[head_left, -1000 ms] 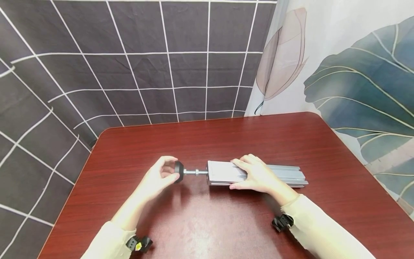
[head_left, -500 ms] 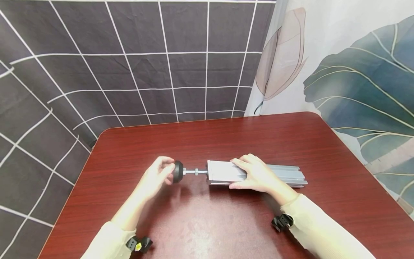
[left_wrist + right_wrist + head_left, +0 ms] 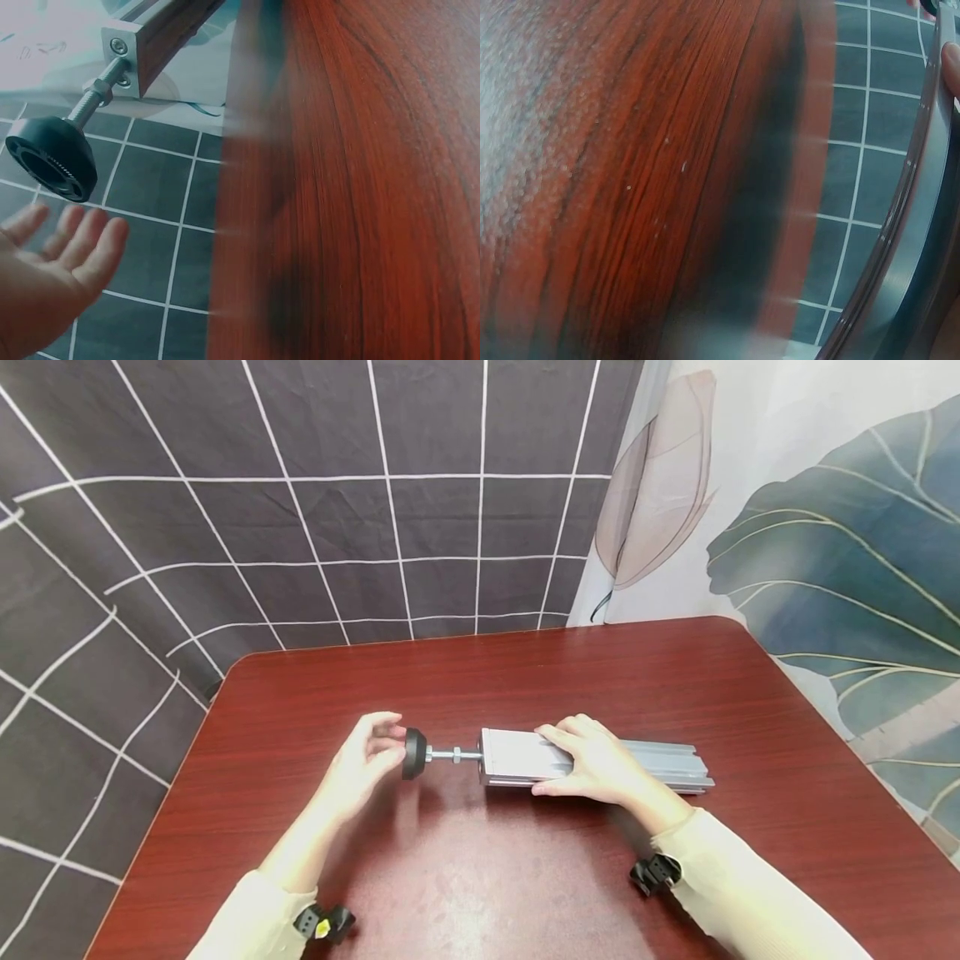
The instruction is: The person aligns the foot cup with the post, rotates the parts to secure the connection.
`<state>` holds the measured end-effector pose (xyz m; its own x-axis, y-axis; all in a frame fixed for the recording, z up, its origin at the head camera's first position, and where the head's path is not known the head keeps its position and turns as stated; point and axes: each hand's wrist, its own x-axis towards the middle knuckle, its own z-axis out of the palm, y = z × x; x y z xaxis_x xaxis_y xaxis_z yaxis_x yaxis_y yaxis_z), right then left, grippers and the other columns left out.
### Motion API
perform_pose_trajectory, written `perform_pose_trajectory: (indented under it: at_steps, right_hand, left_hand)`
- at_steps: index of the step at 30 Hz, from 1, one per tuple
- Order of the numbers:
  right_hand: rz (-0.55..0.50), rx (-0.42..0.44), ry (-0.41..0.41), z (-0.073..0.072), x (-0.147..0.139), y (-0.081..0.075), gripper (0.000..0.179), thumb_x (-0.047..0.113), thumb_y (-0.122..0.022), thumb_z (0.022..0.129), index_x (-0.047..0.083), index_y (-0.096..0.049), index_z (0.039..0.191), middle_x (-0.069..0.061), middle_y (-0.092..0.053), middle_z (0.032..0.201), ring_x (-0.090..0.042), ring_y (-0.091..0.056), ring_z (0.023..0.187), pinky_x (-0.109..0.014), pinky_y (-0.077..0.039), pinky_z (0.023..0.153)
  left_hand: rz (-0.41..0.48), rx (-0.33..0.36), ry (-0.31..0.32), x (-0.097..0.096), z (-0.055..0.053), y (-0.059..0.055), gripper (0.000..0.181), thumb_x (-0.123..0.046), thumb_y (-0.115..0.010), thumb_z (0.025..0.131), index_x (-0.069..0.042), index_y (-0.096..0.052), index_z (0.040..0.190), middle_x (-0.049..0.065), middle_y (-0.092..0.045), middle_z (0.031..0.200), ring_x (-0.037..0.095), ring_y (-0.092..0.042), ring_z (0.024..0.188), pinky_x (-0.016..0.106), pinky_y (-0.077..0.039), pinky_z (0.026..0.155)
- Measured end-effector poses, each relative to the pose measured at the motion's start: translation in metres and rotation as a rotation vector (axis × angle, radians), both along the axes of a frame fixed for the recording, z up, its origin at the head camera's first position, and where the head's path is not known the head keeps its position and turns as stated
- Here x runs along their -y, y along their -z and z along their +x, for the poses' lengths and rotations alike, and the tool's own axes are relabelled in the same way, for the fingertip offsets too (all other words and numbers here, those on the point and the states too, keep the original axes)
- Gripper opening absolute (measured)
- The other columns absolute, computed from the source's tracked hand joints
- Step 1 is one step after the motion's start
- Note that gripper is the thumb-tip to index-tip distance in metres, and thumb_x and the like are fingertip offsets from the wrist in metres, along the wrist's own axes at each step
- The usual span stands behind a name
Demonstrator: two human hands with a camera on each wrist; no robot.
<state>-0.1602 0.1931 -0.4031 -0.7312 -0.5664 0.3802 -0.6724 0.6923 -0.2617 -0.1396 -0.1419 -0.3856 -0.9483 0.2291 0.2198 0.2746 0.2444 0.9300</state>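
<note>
A silver aluminium profile [image 3: 521,756] lies lengthwise on the table. From its left end sticks a threaded rod [image 3: 444,755] with nuts, ending in a black round levelling foot [image 3: 415,753]. My right hand [image 3: 592,760] holds the profile near its middle, the thumb along the near side and the fingers over the top. Beside the foot, my left hand [image 3: 358,768] has its fingers loosely bent. In the left wrist view, a small gap shows between those fingertips and the foot's hollow underside [image 3: 54,169]. The right wrist view catches only the profile's edge [image 3: 911,247] and part of a finger.
The reddish-brown wooden table [image 3: 450,877] has rounded far corners. Behind it hangs a dark gridded cloth [image 3: 435,518], with a pale leaf-patterned curtain [image 3: 810,568] on the right. Each wrist wears a small black camera [image 3: 655,875].
My left fingers have shifted around the black foot: spread at its edge, then drawn together, now spread again. The foot has barely shifted. My right hand and the profile stay in place.
</note>
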Motion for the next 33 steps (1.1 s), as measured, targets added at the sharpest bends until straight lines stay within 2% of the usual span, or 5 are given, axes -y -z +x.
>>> perform_pose_trajectory:
  at_steps: [6, 16, 23, 28, 33]
  right_hand:
    - [0.003, -0.008, -0.004, -0.0002, 0.0001, 0.0005, 0.075, 0.056, -0.079, 0.060, 0.008, -0.063, 0.116, -0.003, -0.058, 0.095, -0.022, -0.052, 0.088, -0.041, -0.044, 0.078]
    - [0.006, -0.010, -0.008, -0.0025, 0.0005, -0.0014, 0.075, 0.056, -0.079, 0.060, 0.007, -0.063, 0.116, -0.003, -0.058, 0.094, -0.022, -0.053, 0.088, -0.041, -0.043, 0.078]
    - [0.018, 0.004, 0.003, -0.0023, 0.0009, -0.0014, 0.076, 0.057, -0.078, 0.060, 0.008, -0.063, 0.117, -0.003, -0.058, 0.094, -0.022, -0.052, 0.088, -0.041, -0.043, 0.078]
    - [0.018, 0.006, -0.002, -0.0032, 0.0013, -0.0002, 0.076, 0.056, -0.078, 0.061, 0.008, -0.063, 0.117, -0.003, -0.058, 0.095, -0.022, -0.052, 0.088, -0.040, -0.043, 0.078]
    - [0.017, 0.006, -0.004, -0.0030, 0.0011, -0.0003, 0.076, 0.056, -0.078, 0.060, 0.008, -0.063, 0.117, -0.003, -0.058, 0.095, -0.022, -0.052, 0.088, -0.041, -0.043, 0.078]
  left_hand:
    - [-0.063, 0.113, -0.065, 0.0005, -0.0011, 0.0001, 0.029, -0.009, -0.061, 0.090, 0.001, -0.054, 0.115, 0.019, -0.062, 0.097, 0.022, -0.064, 0.075, 0.034, -0.056, 0.068]
    - [0.103, -0.258, 0.170, 0.0022, -0.0022, 0.0063, 0.055, 0.021, -0.060, 0.068, 0.010, -0.045, 0.120, 0.010, -0.048, 0.118, 0.011, -0.055, 0.103, 0.022, -0.045, 0.092]
    - [0.039, 0.012, -0.018, 0.0002, -0.0013, -0.0005, 0.038, 0.002, -0.060, 0.086, 0.005, -0.047, 0.122, 0.022, -0.056, 0.111, 0.012, -0.061, 0.090, 0.031, -0.055, 0.075]
    - [-0.003, 0.208, -0.036, -0.0009, -0.0016, -0.0016, 0.029, -0.011, -0.055, 0.094, 0.003, -0.049, 0.119, 0.023, -0.058, 0.103, 0.024, -0.064, 0.073, 0.042, -0.056, 0.059]
    - [-0.031, 0.116, 0.003, -0.0006, -0.0010, 0.0005, 0.034, 0.000, -0.063, 0.085, 0.000, -0.051, 0.116, 0.017, -0.059, 0.101, 0.016, -0.063, 0.077, 0.029, -0.055, 0.066]
